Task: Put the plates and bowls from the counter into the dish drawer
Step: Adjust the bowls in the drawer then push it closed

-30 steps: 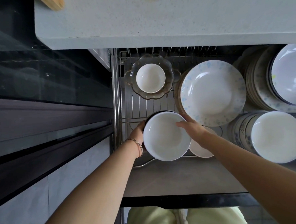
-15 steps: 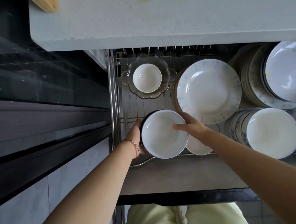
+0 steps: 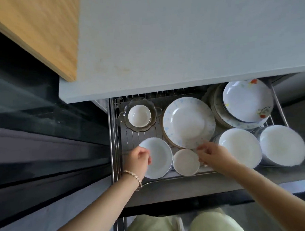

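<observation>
Left hand (image 3: 139, 159), fingers loosely curled and gripping nothing, lay over the near-left rim of the white bowl (image 3: 157, 157) seated front-left in the dish drawer (image 3: 114, 135); right hand (image 3: 213, 154), fingers half-curled, empty, hovered right of bowl; counter (image 3: 179, 43) beyond.

A wooden board (image 3: 38, 33) overhangs the counter's left end, above a dark appliance front (image 3: 43, 138).
</observation>
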`<action>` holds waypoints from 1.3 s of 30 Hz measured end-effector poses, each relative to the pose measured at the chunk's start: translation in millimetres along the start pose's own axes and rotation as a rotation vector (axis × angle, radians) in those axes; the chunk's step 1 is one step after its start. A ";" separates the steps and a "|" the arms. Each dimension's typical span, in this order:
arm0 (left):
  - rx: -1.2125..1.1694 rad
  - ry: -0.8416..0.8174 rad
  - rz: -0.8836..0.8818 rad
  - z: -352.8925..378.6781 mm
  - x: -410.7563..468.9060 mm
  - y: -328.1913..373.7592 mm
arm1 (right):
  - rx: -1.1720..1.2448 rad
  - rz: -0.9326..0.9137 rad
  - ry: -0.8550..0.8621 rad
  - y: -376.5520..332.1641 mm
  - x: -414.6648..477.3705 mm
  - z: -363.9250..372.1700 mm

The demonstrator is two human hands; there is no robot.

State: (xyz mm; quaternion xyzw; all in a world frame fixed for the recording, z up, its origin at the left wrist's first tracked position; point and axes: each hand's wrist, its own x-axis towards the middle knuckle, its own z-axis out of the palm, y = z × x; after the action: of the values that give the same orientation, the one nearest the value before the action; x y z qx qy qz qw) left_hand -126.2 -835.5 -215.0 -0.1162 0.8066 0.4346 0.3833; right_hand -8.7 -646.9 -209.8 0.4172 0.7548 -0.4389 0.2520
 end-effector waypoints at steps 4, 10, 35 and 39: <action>0.005 -0.144 -0.129 39.3 -48.0 10.1 | 0.030 -0.006 0.020 44.3 -52.6 -40.2; -0.011 -0.310 -0.304 121.2 -135.8 -16.6 | 0.289 0.222 0.099 149.7 -85.8 -86.9; -0.631 0.200 -0.545 171.3 -147.9 -37.5 | 0.494 0.471 0.329 212.0 -65.1 -96.8; -0.617 0.197 -0.580 169.7 -148.2 -30.4 | 0.286 0.471 0.097 199.1 -69.1 -101.8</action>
State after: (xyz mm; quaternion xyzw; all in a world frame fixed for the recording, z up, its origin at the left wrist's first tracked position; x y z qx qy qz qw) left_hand 78.2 -741.0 -182.7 -0.4881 0.6058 0.5163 0.3581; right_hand 195.5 -533.1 -198.7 0.6328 0.5788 -0.4499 0.2493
